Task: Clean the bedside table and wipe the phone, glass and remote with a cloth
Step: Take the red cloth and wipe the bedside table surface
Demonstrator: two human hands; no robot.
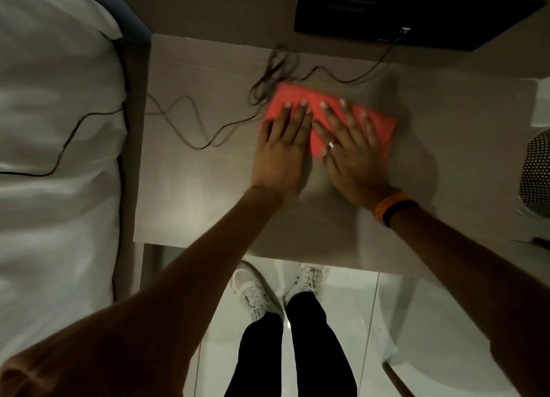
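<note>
Forearms nearest the lens, reaching forward over the table edge; below them dark trousers and white shoes [279, 289] on pale floor tiles.

Red cloth [324, 116], folded flat into a rectangle, toward the far middle of the bedside table [190, 188]. Left hand [282, 146] pressed palm-down on its near-left part, fingers extended and close together, nothing gripped. Right hand [351, 149] likewise flat on the right part, fingers spread, ring on one finger, orange and black bands [393, 207] at the wrist. Both hands released, bearing down rather than grasping. Slight blur at the cloth's right end.

Thin dark cable [190, 119] looped on the tabletop just left of and behind the cloth, tangled at its far-left corner; one run to a dark wall panel [401, 9], another trailing left onto the white bedding [53, 158]. Dotted dark object [535, 173] at right edge, unclear what.

Phone, glass, remote: not seen on the tabletop.

Step in hand, by judgement: wiping the bare table surface with the cloth under both palms. Near half of the top and left strip apparently yet to cover.

Next move calls for: steady downward pressure, sweeping toward the near and left edges; cable lifted or steered around so the cloth does not snag or drag it; cloth kept folded under the palms.
</note>
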